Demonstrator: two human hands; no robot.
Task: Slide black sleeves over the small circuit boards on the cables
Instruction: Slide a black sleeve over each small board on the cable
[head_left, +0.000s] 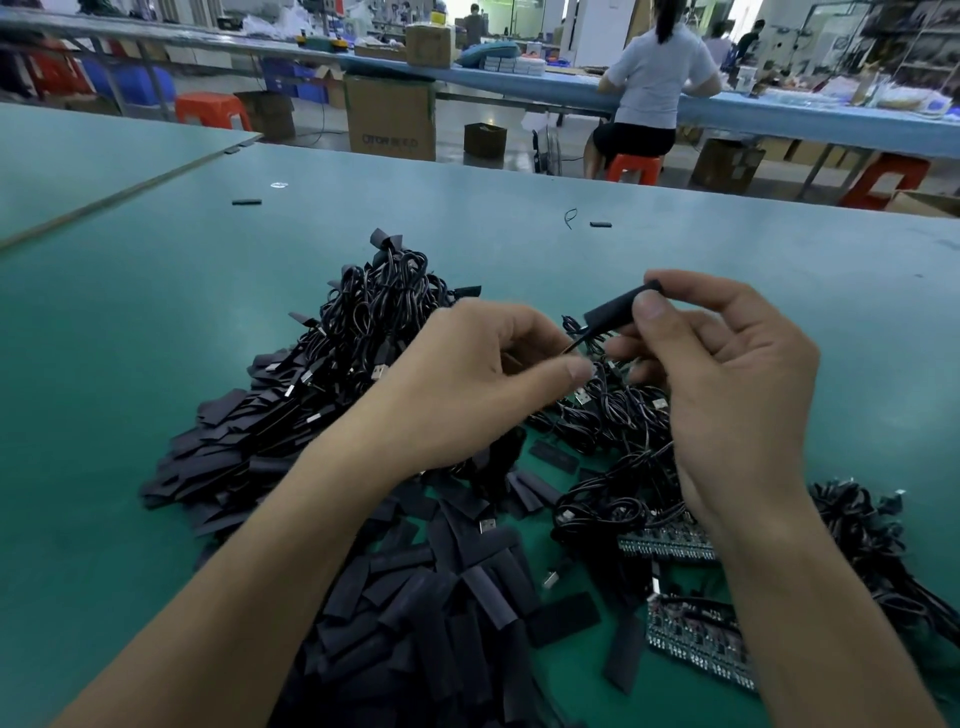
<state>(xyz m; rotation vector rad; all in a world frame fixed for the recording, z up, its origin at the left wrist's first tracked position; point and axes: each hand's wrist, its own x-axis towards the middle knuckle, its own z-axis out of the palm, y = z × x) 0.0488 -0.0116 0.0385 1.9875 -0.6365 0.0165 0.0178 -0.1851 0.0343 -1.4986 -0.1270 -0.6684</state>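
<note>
Watching remotely through the head camera, I take the pile of loose sleeves (415, 597), flat black pieces heaped on the green table (130, 338), as my landmark. Raised above the pile's far edge, the right hand (727, 395) pinches one black sleeve (618, 309) between thumb and forefinger, tilted. Just left of it, the left hand (467, 384) has thumb and fingertips pressed together on the thin cable (575, 344) coming out of the sleeve's lower end. I cannot tell whether the small board is inside that sleeve. Beyond and left of the pile lies a large heap of cables (363, 322) with black sleeves already showing on them, so I judge much of the work is done. Right of the pile lie tangled cables (613, 499) and bare circuit boards (691, 634), uncovered and waiting; with plenty of loose sleeves in the pile, a good share remains.
</note>
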